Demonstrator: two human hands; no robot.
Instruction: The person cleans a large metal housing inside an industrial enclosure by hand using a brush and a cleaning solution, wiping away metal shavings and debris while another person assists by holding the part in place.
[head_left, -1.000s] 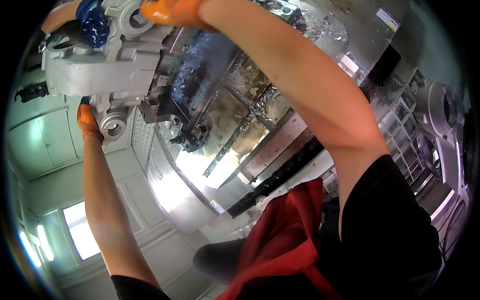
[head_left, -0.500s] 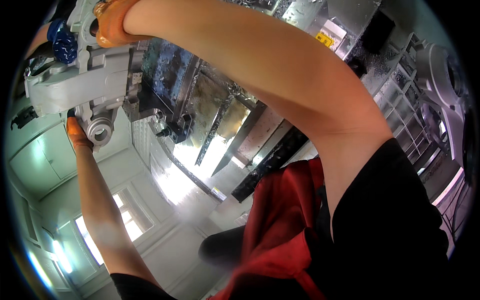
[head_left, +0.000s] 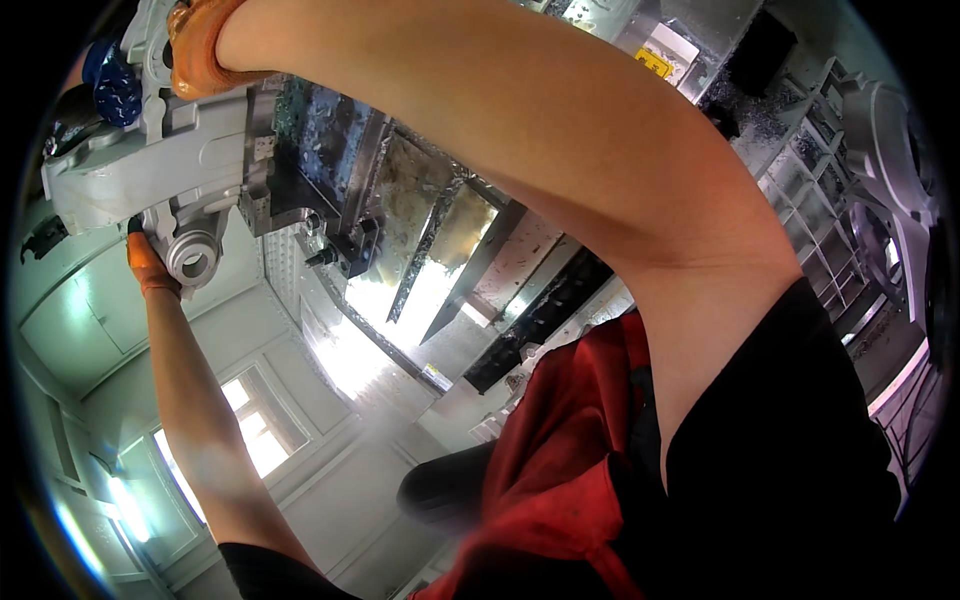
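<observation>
A large pale-grey metal casting (head_left: 150, 185), like a machine housing with a round ringed boss (head_left: 193, 258) at its lower end, fills the upper left. My right hand (head_left: 203, 48), in an orange glove, is closed on its upper part, the arm stretching across the top of the view. At the lower end, beside the boss, my left hand (head_left: 150, 265) grips the casting's edge; its orange glove has dark fingertips, partly hidden behind the metal. Another person's hand in a blue patterned glove (head_left: 112, 85) is at the casting's far left side.
Right of the casting are a metal fixture with a black clamp block (head_left: 350, 250) and a wet, chip-strewn machine bed (head_left: 415, 185). Another grey casting (head_left: 880, 150) stands at the far right beside a metal grid rack (head_left: 800, 205). A white wall with a window (head_left: 265, 425) lies lower left.
My right hand and the casting sit slightly farther left in view. The machine bed has also shifted a little left. Both hands keep their hold.
</observation>
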